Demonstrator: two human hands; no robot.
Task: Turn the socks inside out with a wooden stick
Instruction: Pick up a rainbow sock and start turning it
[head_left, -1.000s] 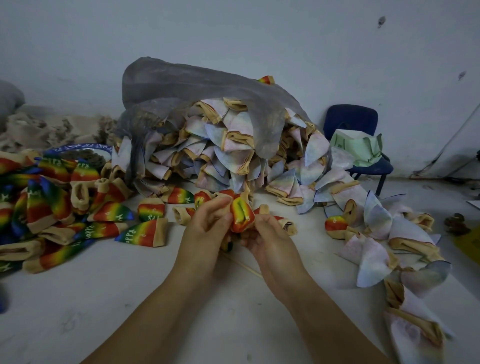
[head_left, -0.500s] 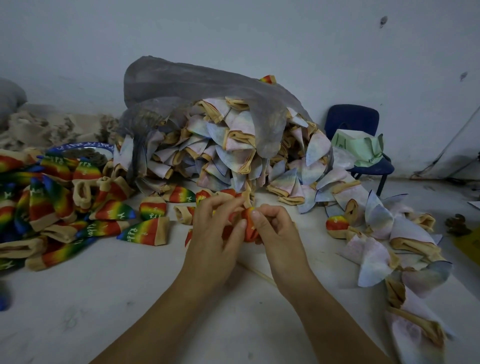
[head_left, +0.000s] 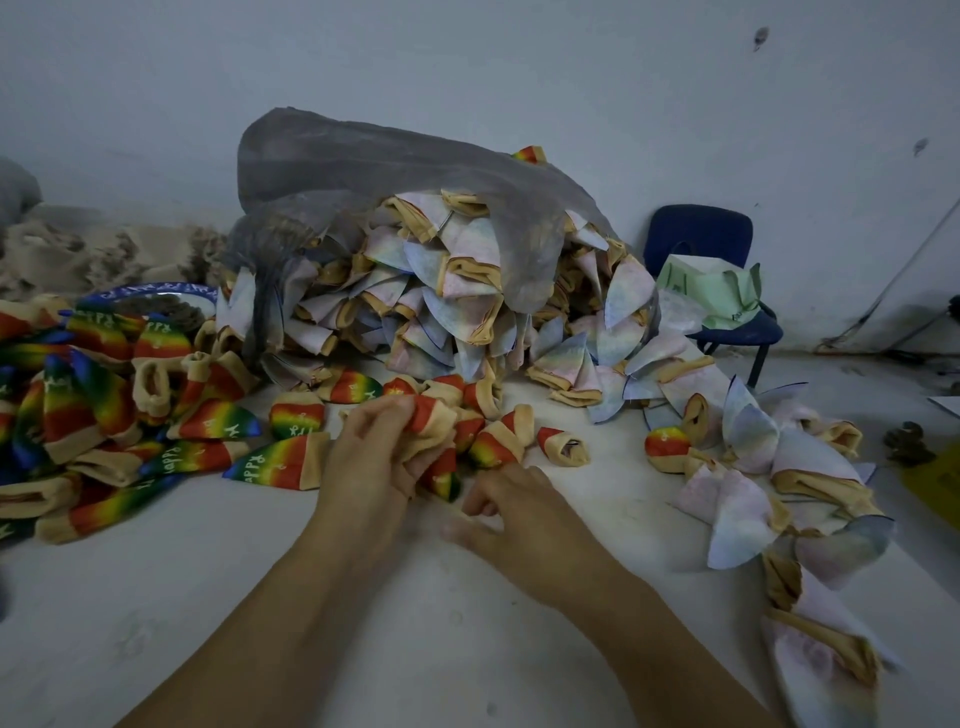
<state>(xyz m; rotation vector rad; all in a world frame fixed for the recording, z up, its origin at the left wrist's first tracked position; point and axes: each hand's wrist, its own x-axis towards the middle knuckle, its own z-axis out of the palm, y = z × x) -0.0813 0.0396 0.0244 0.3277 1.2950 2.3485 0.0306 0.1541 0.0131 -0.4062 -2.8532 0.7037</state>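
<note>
One person, arms only. Left grip (head_left: 371, 457) and right grip (head_left: 519, 519) were bare. Left forearm (head_left: 270, 623) and right forearm (head_left: 654, 644) were bare down to the frame's lower edge.

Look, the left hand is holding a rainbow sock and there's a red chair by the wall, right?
Not quite. The chair by the wall is blue, not red; the head view shows it. The left hand does hold a rainbow sock.

Left hand (head_left: 374, 457) gripping bunched sock (head_left: 434, 421), fingers (head_left: 387, 413) curling round it, back facing camera. Right hand (head_left: 511, 512) lying lower and nearer, palm down, fingers curling under, grasp unclear.
</note>
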